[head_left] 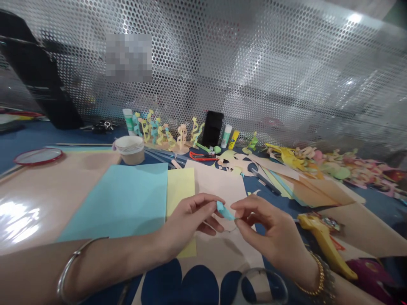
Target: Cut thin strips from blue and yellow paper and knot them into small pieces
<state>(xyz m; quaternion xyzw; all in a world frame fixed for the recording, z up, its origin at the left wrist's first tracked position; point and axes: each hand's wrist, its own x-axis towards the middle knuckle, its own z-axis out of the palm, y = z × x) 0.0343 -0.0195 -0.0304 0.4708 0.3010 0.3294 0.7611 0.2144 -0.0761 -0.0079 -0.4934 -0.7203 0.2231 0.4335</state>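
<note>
A small folded piece of light-blue paper (pixel 225 211) is held up between my hands. My left hand (pixel 190 216) pinches its near-left end between thumb and forefinger. My right hand (pixel 267 224) pinches the other end, where the paper narrows. A thin, thread-like line hangs in a loop below the piece; I cannot make out what it is. Beneath my hands lies a cream paper sheet (pixel 218 182) with rounded cutouts along its near part. Partly under my left hand is a yellow sheet (pixel 180 186), beside a larger blue sheet (pixel 136 195).
A yellow glue gun (pixel 324 241) lies right of my right hand. Farther back are a paper cup (pixel 130 148), a red cutter (pixel 202 156), an upright phone (pixel 213 129), a glue stick (pixel 226 136) and curled paper figures (pixel 154 129). A perforated metal screen (pixel 178 63) stands behind.
</note>
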